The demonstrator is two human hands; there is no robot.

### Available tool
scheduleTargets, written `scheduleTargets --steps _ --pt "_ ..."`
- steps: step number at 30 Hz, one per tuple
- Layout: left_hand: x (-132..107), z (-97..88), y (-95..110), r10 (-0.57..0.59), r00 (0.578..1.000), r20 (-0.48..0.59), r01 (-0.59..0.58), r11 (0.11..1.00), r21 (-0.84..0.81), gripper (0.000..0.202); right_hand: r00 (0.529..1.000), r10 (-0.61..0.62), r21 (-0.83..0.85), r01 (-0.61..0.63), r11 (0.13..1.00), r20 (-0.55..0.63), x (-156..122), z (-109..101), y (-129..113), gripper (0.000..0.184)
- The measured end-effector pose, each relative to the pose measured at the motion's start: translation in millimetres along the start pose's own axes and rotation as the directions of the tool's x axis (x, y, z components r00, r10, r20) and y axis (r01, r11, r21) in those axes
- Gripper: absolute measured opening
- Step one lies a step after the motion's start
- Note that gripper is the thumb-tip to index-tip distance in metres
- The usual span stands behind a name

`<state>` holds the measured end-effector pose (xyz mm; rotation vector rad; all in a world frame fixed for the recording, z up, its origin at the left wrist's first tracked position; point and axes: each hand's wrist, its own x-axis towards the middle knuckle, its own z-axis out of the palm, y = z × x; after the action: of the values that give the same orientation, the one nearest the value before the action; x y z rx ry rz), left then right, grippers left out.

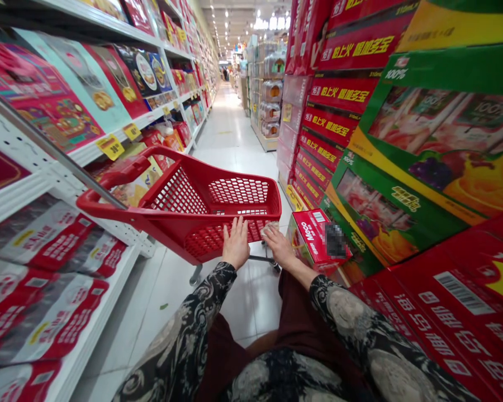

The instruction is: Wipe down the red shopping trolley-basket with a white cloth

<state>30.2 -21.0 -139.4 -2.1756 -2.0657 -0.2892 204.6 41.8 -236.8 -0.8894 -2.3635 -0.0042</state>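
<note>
A red plastic shopping cart stands crosswise in front of me, its handle end to the left. My left hand lies against the near side of its basket, fingers stretched out and holding nothing. To the right, my right hand is at the basket's right corner. Under its fingertips is a crumpled whitish piece that looks like a tissue or wipe, pressed to the cart. The basket's mesh floor shows in part.
White shelves with packaged goods line the left side. On the right rise stacked red drink cartons and green juice boxes. A red carton sits low beside my right hand. The tiled aisle runs ahead.
</note>
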Motion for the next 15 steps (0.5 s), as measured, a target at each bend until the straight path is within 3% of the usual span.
scheduleTargets --steps 2,5,9,12,15 --pt "-0.5 0.6 0.5 0.003 1.0 0.016 -0.003 1.0 -0.004 0.067 0.999 -0.038 0.015 0.038 0.999 0.027 -1.1 -2.0 -7.5 0.041" --pt "1.8 -3.4 -0.1 -0.003 1.0 0.017 0.003 1.0 -0.01 0.067 0.993 -0.055 0.04 0.059 0.997 -0.1 19.4 -21.1 -14.7 0.044" --pt "5.2 -9.8 -0.8 -0.029 1.0 -0.001 0.029 0.999 -0.02 0.067 0.965 0.066 0.043 -0.057 0.997 -0.255 44.6 -41.8 -2.5 0.049" --pt "3.7 -9.3 -0.7 -0.029 1.0 -0.003 0.029 0.999 -0.025 0.065 0.954 0.186 0.047 -0.18 0.983 -0.237 29.8 -32.1 11.7 0.054" --pt "-0.4 -6.1 -2.3 -0.024 1.0 0.011 0.025 0.999 -0.029 0.066 0.969 0.222 0.054 -0.217 0.975 -0.112 1.8 -16.6 11.4 0.056"
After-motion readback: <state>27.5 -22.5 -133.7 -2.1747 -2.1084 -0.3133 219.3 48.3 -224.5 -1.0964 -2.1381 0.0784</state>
